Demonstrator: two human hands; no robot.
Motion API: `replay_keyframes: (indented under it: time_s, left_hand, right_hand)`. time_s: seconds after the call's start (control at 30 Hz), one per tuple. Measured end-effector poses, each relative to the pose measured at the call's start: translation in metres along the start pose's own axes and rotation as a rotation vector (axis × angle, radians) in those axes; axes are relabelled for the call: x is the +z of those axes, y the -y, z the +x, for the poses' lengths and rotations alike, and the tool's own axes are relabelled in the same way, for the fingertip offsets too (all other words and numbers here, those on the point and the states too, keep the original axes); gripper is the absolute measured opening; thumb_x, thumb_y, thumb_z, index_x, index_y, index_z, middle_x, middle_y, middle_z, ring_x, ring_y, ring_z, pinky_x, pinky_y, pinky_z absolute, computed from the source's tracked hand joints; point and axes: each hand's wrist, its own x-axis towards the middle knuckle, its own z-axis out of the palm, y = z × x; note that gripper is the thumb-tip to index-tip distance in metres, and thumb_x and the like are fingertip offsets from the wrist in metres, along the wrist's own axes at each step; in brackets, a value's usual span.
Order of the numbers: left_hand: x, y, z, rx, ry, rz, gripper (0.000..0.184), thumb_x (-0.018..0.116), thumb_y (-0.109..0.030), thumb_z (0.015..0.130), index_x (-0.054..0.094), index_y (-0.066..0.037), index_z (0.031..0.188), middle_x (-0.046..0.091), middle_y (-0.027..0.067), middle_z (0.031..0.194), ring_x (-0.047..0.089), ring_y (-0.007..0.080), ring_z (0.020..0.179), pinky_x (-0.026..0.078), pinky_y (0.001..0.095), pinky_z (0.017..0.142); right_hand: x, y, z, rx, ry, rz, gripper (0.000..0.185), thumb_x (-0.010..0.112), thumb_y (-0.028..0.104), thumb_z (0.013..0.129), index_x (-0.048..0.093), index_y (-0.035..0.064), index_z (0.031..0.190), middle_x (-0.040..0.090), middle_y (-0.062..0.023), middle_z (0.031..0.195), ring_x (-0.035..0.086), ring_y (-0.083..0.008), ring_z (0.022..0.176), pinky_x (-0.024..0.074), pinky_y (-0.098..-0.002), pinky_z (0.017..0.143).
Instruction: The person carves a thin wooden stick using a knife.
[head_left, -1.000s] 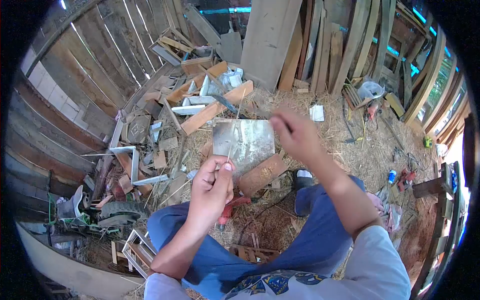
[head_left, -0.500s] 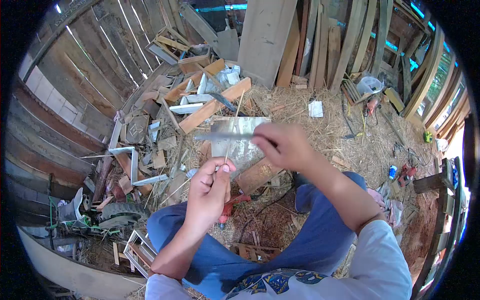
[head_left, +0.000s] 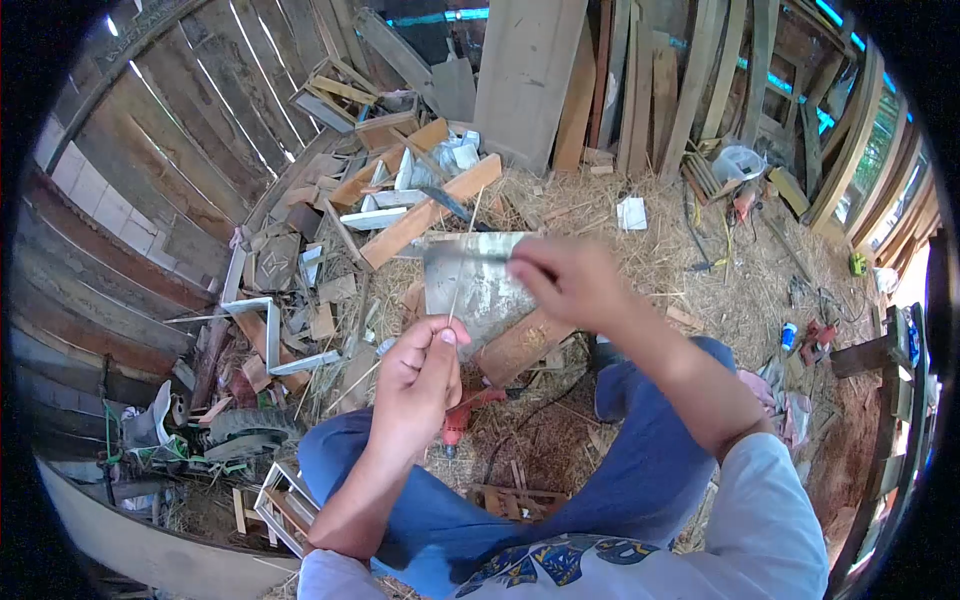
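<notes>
My left hand (head_left: 418, 375) is closed around a thin pale wooden stick (head_left: 459, 285), pinching it between thumb and fingers. The stick slants up and away from the fist. My right hand (head_left: 570, 283) grips a knife (head_left: 470, 256), whose blade is smeared by motion and lies across the stick above my left hand. The knife's handle is mostly hidden in my fingers. Beneath both hands lies a worn grey metal-looking sheet (head_left: 480, 305), with a brown wooden block (head_left: 525, 345) against its near edge.
A red power tool (head_left: 456, 422) lies between my legs. To the left are scrap wood, a white angled frame piece (head_left: 272, 335) and an orange-brown plank (head_left: 432, 212). Boards (head_left: 535, 80) lean on the back wall. Straw covers the floor; a blue can (head_left: 788, 336) is at right.
My right hand and the knife have shifted slightly away from me along the stick, up in the view. My left hand has stayed nearly still, holding the stick.
</notes>
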Motion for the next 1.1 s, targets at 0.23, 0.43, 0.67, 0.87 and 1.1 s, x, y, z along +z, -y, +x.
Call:
replay_keyframes:
  time_s: [0.23, 0.43, 0.67, 0.87, 1.1]
  left_hand:
    - [-0.003, 0.004, -0.002, -0.032, 0.021, -0.034, 0.018, 0.045, -0.016, 0.11, 0.057, -0.003, 0.109, 0.042, -0.0066, 0.058, 0.033, 0.0018, 0.047, 0.027, 0.0223, 0.045]
    - [-0.005, 0.003, 0.002, -0.024, -0.006, 0.015, 0.017, 0.046, -0.016, 0.109, 0.057, -0.003, 0.108, 0.042, -0.0076, 0.057, 0.034, 0.0012, 0.047, 0.027, 0.0219, 0.045]
    - [-0.002, 0.008, 0.001, -0.026, -0.011, 0.107, 0.017, 0.046, -0.016, 0.109, 0.057, -0.004, 0.106, 0.035, -0.0066, 0.059, 0.028, 0.0028, 0.047, 0.029, 0.0226, 0.043]
    - [0.001, 0.011, 0.007, 0.015, -0.021, 0.025, 0.019, 0.045, -0.017, 0.11, 0.057, -0.003, 0.107, 0.034, -0.0059, 0.06, 0.026, 0.0038, 0.048, 0.03, 0.0228, 0.044]
    - [0.003, 0.01, 0.009, -0.047, -0.008, -0.074, 0.021, 0.043, -0.019, 0.11, 0.057, -0.003, 0.107, 0.033, -0.0052, 0.059, 0.026, 0.0044, 0.047, 0.028, 0.0238, 0.043]
  right_hand:
    - [0.008, -0.003, -0.005, 0.002, -0.011, -0.005, 0.017, 0.067, 0.031, 0.092, 0.068, 0.0138, 0.092, 0.067, -0.0116, 0.077, 0.067, -0.0346, 0.071, 0.0523, -0.0444, 0.061]
    - [0.005, -0.023, 0.005, 0.12, -0.055, -0.035, 0.019, 0.066, 0.031, 0.093, 0.068, 0.0122, 0.092, 0.067, -0.013, 0.077, 0.067, -0.0355, 0.072, 0.0522, -0.0457, 0.061]
    - [0.013, -0.022, -0.003, 0.017, -0.053, -0.065, 0.02, 0.063, 0.03, 0.096, 0.067, 0.0109, 0.092, 0.067, -0.0142, 0.078, 0.068, -0.036, 0.076, 0.0523, -0.0437, 0.065]
    - [-0.004, -0.07, 0.024, 0.299, -0.318, 0.069, 0.025, 0.063, 0.034, 0.098, 0.071, 0.0107, 0.102, 0.069, -0.0138, 0.08, 0.067, -0.0332, 0.07, 0.0518, -0.0405, 0.064]
    - [0.019, 0.002, -0.009, -0.04, -0.026, -0.019, 0.02, 0.067, 0.031, 0.094, 0.07, 0.0113, 0.093, 0.068, -0.0129, 0.077, 0.067, -0.0315, 0.07, 0.0511, -0.0407, 0.06]
